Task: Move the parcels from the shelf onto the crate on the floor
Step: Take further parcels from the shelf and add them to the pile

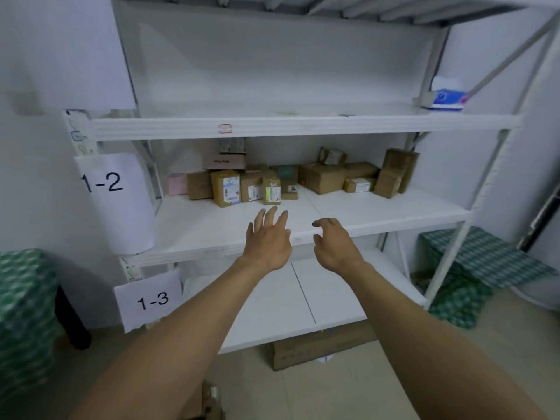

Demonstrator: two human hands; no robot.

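Several small brown cardboard parcels [322, 178] and two pink ones stand in a row at the back of the white middle shelf [378, 207]. A labelled parcel [271, 187] is the closest to my hands. My left hand [268, 237] reaches over the shelf's front edge with fingers spread and holds nothing. My right hand [331, 241] hovers beside it with fingers loosely curled, also empty. Both hands are short of the parcels. A bit of brown cardboard [209, 401] shows at the bottom edge; I cannot tell if it is the crate.
Paper signs reading 1-2 [103, 183] and 1-3 [153, 300] hang on the rack's left post. A blue and white pack [448, 98] lies on the upper shelf. A flat brown box [318, 350] lies under the bottom shelf. Green patterned bundles [485, 262] sit at both sides.
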